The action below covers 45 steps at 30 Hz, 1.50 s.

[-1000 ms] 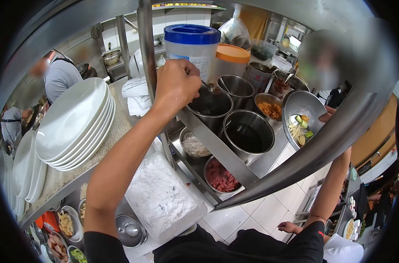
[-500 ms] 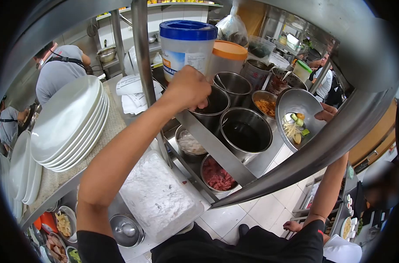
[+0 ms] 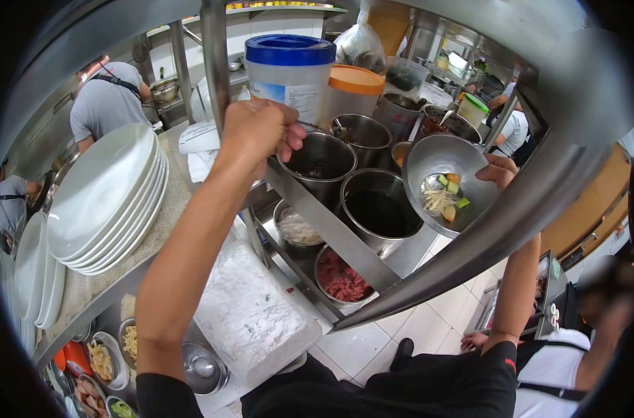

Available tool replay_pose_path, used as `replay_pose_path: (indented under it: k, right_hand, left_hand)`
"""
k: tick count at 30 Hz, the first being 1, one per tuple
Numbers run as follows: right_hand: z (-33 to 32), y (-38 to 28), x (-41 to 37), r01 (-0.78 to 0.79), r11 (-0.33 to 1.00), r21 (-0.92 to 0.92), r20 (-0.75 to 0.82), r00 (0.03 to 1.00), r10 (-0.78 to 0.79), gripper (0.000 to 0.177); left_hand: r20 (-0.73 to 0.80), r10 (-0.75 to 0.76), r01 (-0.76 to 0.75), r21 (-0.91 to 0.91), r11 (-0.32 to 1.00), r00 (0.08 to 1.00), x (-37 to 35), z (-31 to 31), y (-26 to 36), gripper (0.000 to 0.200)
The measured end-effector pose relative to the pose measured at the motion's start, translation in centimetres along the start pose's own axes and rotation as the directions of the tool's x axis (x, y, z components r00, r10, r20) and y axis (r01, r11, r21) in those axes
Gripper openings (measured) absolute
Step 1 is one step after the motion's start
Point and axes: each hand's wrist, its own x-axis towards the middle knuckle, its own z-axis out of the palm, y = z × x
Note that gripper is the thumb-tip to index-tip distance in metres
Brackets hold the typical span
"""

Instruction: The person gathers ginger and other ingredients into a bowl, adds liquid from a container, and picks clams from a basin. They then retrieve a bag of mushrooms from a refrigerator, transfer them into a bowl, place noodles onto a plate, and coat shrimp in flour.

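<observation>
Commercial kitchen, stainless steel shelf (image 3: 345,240) at chest height, crowded with round steel pots. Left hand (image 3: 257,132) raised over the nearest pot (image 3: 317,164), fingers curled shut around a thin metal utensil (image 3: 315,126); its far end is not clear to see. Right hand (image 3: 499,171) grips the rim of a steel bowl (image 3: 435,157), thumb over the edge, bowl tilted toward the camera and held just beside the pots. Bowl holds pale strips and cut green and orange vegetable pieces (image 3: 445,195). Next pot (image 3: 379,212) holds dark liquid. Behind the pots: a blue-lidded tub (image 3: 289,70) and an orange-lidded container (image 3: 351,87). Below the shelf: a tub of raw red meat (image 3: 341,279) and a tray of white powder (image 3: 251,313). Stack of white plates (image 3: 101,195) to the left. Person in a grey shirt (image 3: 108,104) works further back.
</observation>
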Motion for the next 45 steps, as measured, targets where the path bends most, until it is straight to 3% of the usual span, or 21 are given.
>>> replay_pose_path:
  k: [2, 5, 7, 9, 10, 11, 13, 15, 16, 22, 26, 28, 35, 37, 38, 39, 40, 41, 43, 44, 45]
  right_hand:
    - [0.1, 0.7, 0.1, -0.069, 0.955, 0.288, -0.038, 0.996, 0.084, 0.01]
    - [1.7, -2.6, 0.4, -0.194, 0.929, 0.316, 0.124, 0.979, 0.162, 0.007]
    - [2.0, -3.4, 1.3, -0.078, 0.957, 0.278, 0.23, 0.973, 0.012, 0.035]
    - [2.7, -3.2, 1.9, 0.211, 0.955, -0.208, 0.244, 0.957, -0.158, 0.023]
    - [3.6, -3.9, 2.0, 0.184, 0.949, -0.257, 0.205, 0.97, -0.132, 0.017]
    - [4.2, -4.7, 2.3, -0.03, 0.971, -0.237, 0.152, 0.986, 0.067, 0.016]
    - [4.2, -5.8, 2.1, -0.098, 0.963, -0.251, 0.179, 0.973, 0.146, 0.03]
    - [4.4, -6.3, 2.2, -0.109, 0.953, -0.284, 0.18, 0.97, 0.164, 0.037]
    - [4.6, -5.8, 3.3, -0.397, 0.897, -0.194, 0.139, 0.894, 0.426, 0.042]
    - [4.9, -5.6, 2.5, -0.204, 0.954, -0.217, 0.138, 0.962, 0.237, 0.044]
    - [4.9, -5.2, 2.9, -0.322, 0.924, -0.206, 0.105, 0.932, 0.348, 0.044]
    - [4.6, -4.9, 3.0, -0.181, 0.922, -0.342, 0.134, 0.962, 0.239, 0.044]
    - [4.5, -5.3, 2.4, -0.189, 0.956, -0.225, 0.152, 0.962, 0.226, 0.045]
    - [4.0, -6.4, 2.3, 0.555, 0.667, -0.497, 0.389, 0.83, -0.4, 0.045]
    - [4.2, -5.6, 2.5, 0.56, 0.665, -0.494, 0.393, 0.826, -0.403, 0.045]
    - [4.6, -4.2, 2.7, 0.149, 0.919, -0.364, 0.204, 0.976, -0.077, 0.043]
    - [4.8, -3.4, 2.7, -0.304, 0.943, -0.136, 0.085, 0.945, 0.317, 0.04]
    - [4.4, -3.2, 2.3, -0.309, 0.941, -0.135, 0.08, 0.944, 0.321, 0.04]
    - [3.6, -3.5, 1.7, 0.033, 0.936, -0.351, 0.11, 0.994, 0.006, 0.015]
    - [3.3, -4.1, 1.7, 0.034, 0.936, -0.351, 0.11, 0.994, 0.005, 0.015]
    - [2.9, -4.9, 1.6, 0.198, 0.889, -0.412, 0.129, 0.979, -0.158, 0.02]
  left_hand:
    - [0.035, 0.035, -0.033, -0.041, 0.999, 0.999, -0.5, 0.2, 0.9, 0.009]
    - [0.081, 0.091, -0.085, -0.081, 0.993, 0.993, -2.4, 1.5, 2.6, 0.013]
    - [0.176, 0.252, -0.251, -0.028, 0.968, 0.952, -4.2, 2.9, 2.9, 0.014]
    - [0.288, 0.426, -0.461, 0.064, 0.885, 0.857, -5.2, 4.0, 1.3, 0.013]
    - [0.405, 0.592, -0.704, 0.226, 0.673, 0.697, -5.0, 4.0, -0.2, 0.007]
    - [0.405, 0.593, -0.704, 0.22, 0.675, 0.696, -5.0, 4.1, -1.2, 0.007]
    - [0.473, 0.851, -0.973, 0.143, 0.182, 0.229, -5.2, 4.4, -2.1, 0.014]
    - [0.487, 0.837, -0.969, 0.137, 0.207, 0.248, -5.7, 4.3, -2.1, 0.018]
    - [0.5, 0.824, -0.964, 0.136, 0.23, 0.267, -5.8, 4.1, -2.1, 0.022]
    - [0.51, 0.815, -0.961, 0.157, 0.226, 0.275, -5.5, 3.8, -3.0, 0.025]
    - [0.467, 0.841, -0.961, 0.176, 0.213, 0.272, -5.6, 3.6, -3.3, 0.024]
    - [0.407, 0.901, -0.973, 0.224, 0.06, 0.149, -5.5, 3.6, -3.6, 0.022]
    - [0.319, 0.928, -0.974, 0.18, 0.138, 0.19, -5.7, 3.7, -4.4, 0.021]
    - [0.424, 0.866, -0.957, 0.226, 0.18, 0.263, -5.8, 3.7, -4.9, 0.021]
    - [0.42, 0.868, -0.956, 0.231, 0.181, 0.266, -5.8, 3.7, -4.8, 0.021]
    - [0.363, 0.908, -0.961, 0.246, 0.125, 0.211, -5.8, 3.7, -4.5, 0.019]
    - [0.312, 0.938, -0.964, 0.258, 0.071, 0.152, -5.8, 3.7, -4.2, 0.017]
    - [0.316, 0.937, -0.965, 0.253, 0.071, 0.152, -6.1, 3.6, -4.0, 0.017]
    - [0.144, 0.821, -0.806, 0.347, 0.48, 0.552, -6.7, 3.2, -3.2, 0.008]
    - [0.031, 0.614, -0.611, 0.145, 0.778, 0.789, -6.8, 3.2, -2.5, 0.014]
    - [0.031, 0.614, -0.611, 0.146, 0.778, 0.789, -6.6, 2.8, -1.8, 0.014]
